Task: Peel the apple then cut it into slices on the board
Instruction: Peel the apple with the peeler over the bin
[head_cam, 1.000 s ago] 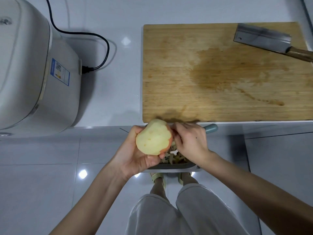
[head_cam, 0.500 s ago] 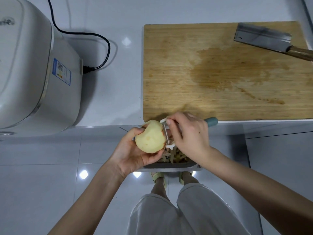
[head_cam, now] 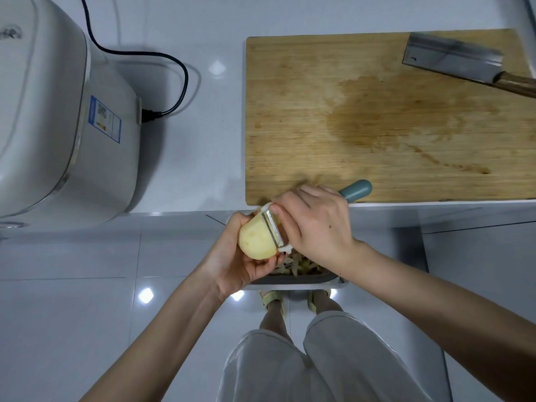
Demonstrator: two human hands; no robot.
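Curled round the apple [head_cam: 256, 239], the left hand [head_cam: 229, 259] cups it with the thumb over its far side and the fingertips under its near side. The apple is held in the air just off the counter's [head_cam: 203, 140] front edge, near the board's [head_cam: 304, 111] near-left corner and above a bin [head_cam: 290, 281] with peelings in it; the face that shows is pale and peeled. The right hand [head_cam: 316, 224] grips the peeler [head_cam: 273, 230], one fingertip on its head, the blade laid against the apple's right side, the teal handle end poking out past the knuckles. On the board, a dark wet patch shows, and a cleaver [head_cam: 452, 58] lies flat at the far right. A white cooker [head_cam: 58, 111] stands at the left, its black cord [head_cam: 177, 62] plugged in.
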